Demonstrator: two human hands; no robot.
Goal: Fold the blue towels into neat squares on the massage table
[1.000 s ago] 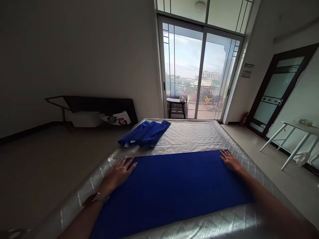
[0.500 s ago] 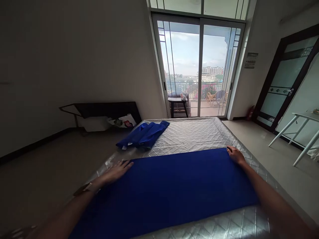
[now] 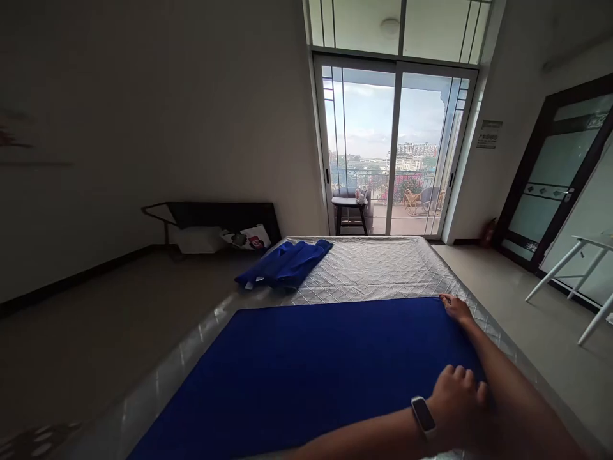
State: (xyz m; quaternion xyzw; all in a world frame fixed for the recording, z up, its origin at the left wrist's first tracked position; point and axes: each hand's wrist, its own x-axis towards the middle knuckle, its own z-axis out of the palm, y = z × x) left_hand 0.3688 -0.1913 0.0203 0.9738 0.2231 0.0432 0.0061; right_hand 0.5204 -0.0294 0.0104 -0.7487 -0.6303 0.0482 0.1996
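A blue cloth (image 3: pixel 311 370) lies spread flat across the near part of a quilted silver mattress (image 3: pixel 383 268). My right hand (image 3: pixel 457 308) rests on the cloth's far right corner, with the fingers closed on the edge. My left hand (image 3: pixel 457 399), with a watch on the wrist, reaches across my body to the cloth's right edge. Its fingers are curled down onto the fabric just in front of my right forearm. A pile of folded blue cloths (image 3: pixel 287 262) sits on the mattress's far left corner, away from both hands.
Glass sliding doors (image 3: pixel 393 147) stand beyond the mattress, with a dark stool (image 3: pixel 349 211) before them. A dark board (image 3: pixel 220 214) leans on the left wall. A white table (image 3: pixel 584 268) and a dark-framed door (image 3: pixel 550 179) are at the right. Bare floor flanks the mattress.
My left hand left the cloth's far left corner and swung across to the right edge, near my right arm. My right hand stayed at the far right corner.
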